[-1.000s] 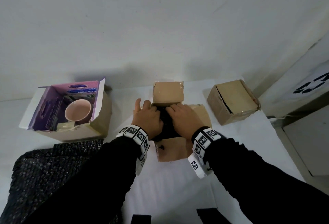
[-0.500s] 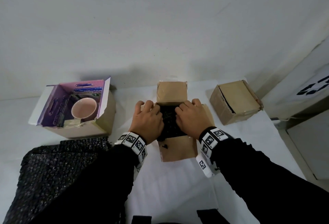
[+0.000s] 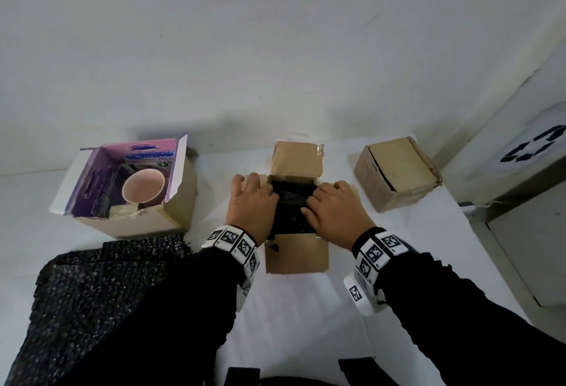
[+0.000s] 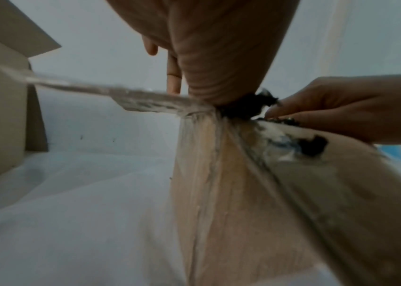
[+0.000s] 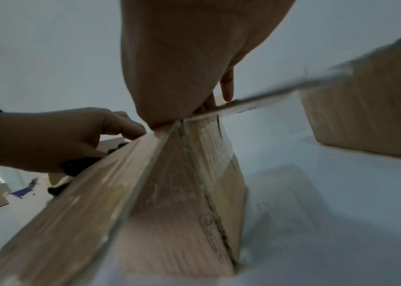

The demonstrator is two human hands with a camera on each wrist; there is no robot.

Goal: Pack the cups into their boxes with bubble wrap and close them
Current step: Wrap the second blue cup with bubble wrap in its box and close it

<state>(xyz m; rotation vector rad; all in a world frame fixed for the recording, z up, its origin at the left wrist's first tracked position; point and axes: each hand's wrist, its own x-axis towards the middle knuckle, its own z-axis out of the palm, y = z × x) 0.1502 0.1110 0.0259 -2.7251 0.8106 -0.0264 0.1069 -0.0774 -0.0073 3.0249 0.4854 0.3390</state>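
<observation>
A small brown corrugated cardboard box point(image 3: 296, 251) stands open in the middle of the white cloth-covered tabletop point(image 3: 284, 318), its four flaps spread outward and streaked with shiny, wrinkled clear tape. Inside its mouth sits a black bubble-wrap bundle point(image 3: 291, 201), dull and pebbled with small raised cells; whether a cup is inside it cannot be told. The left hand point(image 3: 252, 205) lies palm down over the left flap and the left part of the bundle, fingers spread and fairly straight, pressing rather than gripping. The right hand point(image 3: 332, 209) mirrors it on the right flap, fingers reaching onto the bundle's edge, likewise flat; in the left wrist view its fingertips point(image 4: 275, 112) touch the dark wrap at the box rim. The bundle thus lies between the two hands, partly beneath both. Both wrists wear white bands with black square markers over black sleeves. To the left, well apart, an open box with a purple printed lining point(image 3: 122, 189) holds a smooth, round pale pink ceramic cup point(image 3: 143, 185), upright with its mouth facing up. In front of that box a loose sheet of black bubble wrap point(image 3: 101, 300) spreads across the tabletop, its surface speckled. To the right stands a closed brown cardboard box point(image 3: 398, 172), taped and slightly crumpled.
</observation>
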